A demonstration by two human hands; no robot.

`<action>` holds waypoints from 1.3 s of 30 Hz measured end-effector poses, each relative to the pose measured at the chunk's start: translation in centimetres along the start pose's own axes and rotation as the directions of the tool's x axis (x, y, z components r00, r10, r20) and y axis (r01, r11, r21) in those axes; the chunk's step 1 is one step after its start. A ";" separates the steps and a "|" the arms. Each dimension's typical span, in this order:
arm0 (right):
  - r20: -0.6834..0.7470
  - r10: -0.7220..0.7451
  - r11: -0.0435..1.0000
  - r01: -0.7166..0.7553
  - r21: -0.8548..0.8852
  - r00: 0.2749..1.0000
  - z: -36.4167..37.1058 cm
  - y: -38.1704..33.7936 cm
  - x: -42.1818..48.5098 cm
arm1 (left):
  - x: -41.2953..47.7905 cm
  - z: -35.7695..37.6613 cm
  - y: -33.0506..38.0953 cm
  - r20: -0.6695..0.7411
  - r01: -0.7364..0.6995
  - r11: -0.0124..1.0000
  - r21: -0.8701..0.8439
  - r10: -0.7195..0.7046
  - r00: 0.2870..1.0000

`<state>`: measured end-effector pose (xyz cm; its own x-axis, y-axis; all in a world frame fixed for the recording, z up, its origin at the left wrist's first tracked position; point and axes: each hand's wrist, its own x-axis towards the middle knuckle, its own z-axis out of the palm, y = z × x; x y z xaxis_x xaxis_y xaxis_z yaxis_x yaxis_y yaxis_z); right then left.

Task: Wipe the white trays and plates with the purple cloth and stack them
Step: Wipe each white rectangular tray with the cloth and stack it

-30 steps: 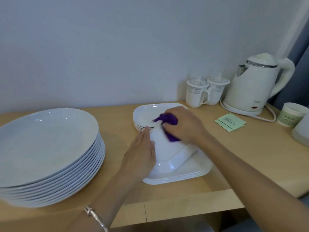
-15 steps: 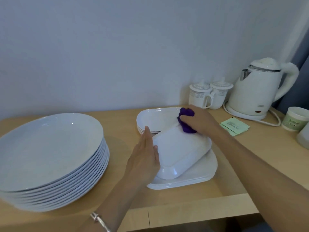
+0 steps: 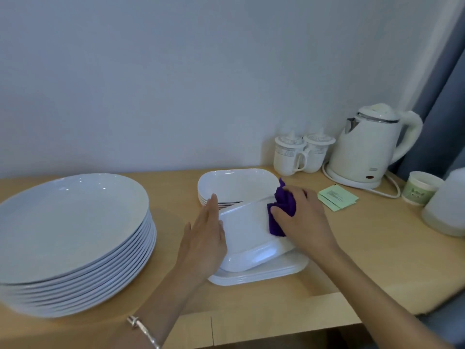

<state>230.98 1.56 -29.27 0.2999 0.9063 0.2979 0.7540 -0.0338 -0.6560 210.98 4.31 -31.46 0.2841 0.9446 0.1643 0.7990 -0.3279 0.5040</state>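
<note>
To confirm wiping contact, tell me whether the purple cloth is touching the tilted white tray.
Touching. The head view shows the right hand pressing the bunched purple cloth directly against the tray, no gap visible.

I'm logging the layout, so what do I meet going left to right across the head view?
From the left: stack of round plates → left hand → purple cloth → green sachets → paper cup.
</note>
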 end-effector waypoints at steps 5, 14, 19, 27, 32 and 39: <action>0.160 -0.239 0.968 0.247 -0.037 0.958 1.7 -3.5 -7.0 | 0.2 -0.1 0.0 0.028 -0.033 0.996 0.083 0.031 0.999; 0.045 0.023 1.000 -0.023 -0.012 0.999 2.1 -2.0 -1.0 | -2.3 -1.1 0.3 0.153 -0.192 0.952 0.237 0.158 0.975; 0.011 -0.055 0.994 0.056 -0.091 0.998 2.9 -2.6 1.3 | -3.7 -1.5 -0.7 0.162 -0.308 0.904 0.297 0.270 0.949; 0.123 -0.235 0.969 0.242 -0.043 0.964 1.8 -2.6 -2.9 | -2.6 0.7 3.0 -0.077 -0.314 0.865 0.393 0.371 0.925; 0.150 -0.172 0.978 0.187 -0.091 0.974 -0.7 -0.3 -0.5 | -4.0 1.2 4.3 -0.047 -0.351 0.883 0.313 0.383 0.922; 0.373 -0.337 0.925 0.378 -0.040 0.865 -1.2 -0.2 1.4 | 0.1 -2.0 0.9 -0.150 -0.411 0.908 0.087 0.420 0.895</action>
<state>231.99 2.37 -27.87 -0.2126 0.9520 0.2202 0.8340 0.2942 -0.4669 210.68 4.12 -29.25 0.5101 0.7099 0.4856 0.6546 -0.6866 0.3162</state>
